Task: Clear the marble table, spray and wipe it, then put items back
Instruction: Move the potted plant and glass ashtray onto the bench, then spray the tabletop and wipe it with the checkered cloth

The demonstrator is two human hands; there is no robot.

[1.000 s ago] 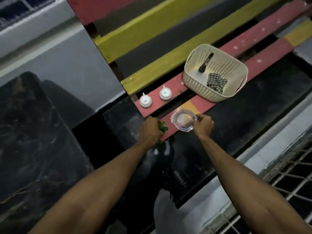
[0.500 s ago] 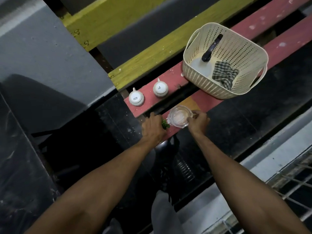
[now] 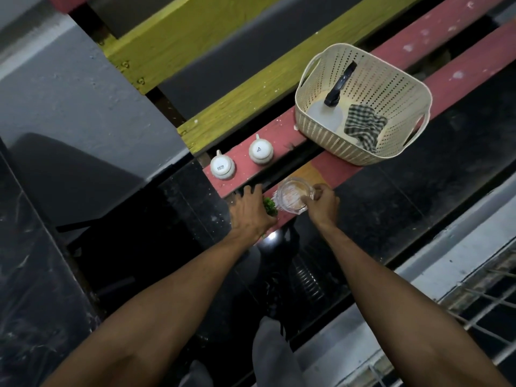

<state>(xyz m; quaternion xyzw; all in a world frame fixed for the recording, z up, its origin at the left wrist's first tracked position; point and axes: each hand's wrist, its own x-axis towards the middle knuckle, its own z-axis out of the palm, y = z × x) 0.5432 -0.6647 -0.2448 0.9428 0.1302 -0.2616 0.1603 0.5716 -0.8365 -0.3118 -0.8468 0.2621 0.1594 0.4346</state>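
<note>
Red bench slats point(image 3: 282, 129) carry two upturned cups point(image 3: 261, 152), basket point(image 3: 360, 160), glass dish point(image 3: 293, 195).

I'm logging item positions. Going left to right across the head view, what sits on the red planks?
Upturned cup marked SISTA → second upturned cup → glass dish → cream basket, holding spray bottle then checked cloth. Omitted as overlapping: left hand, green sprig, right hand.

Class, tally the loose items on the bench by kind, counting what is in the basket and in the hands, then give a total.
White upturned cups: 2
Cream basket: 1
Spray bottle, in basket: 1
Checked cloth, in basket: 1
Clear glass dish, in right hand: 1
Green sprig, in left hand: 1
Total: 7
</note>
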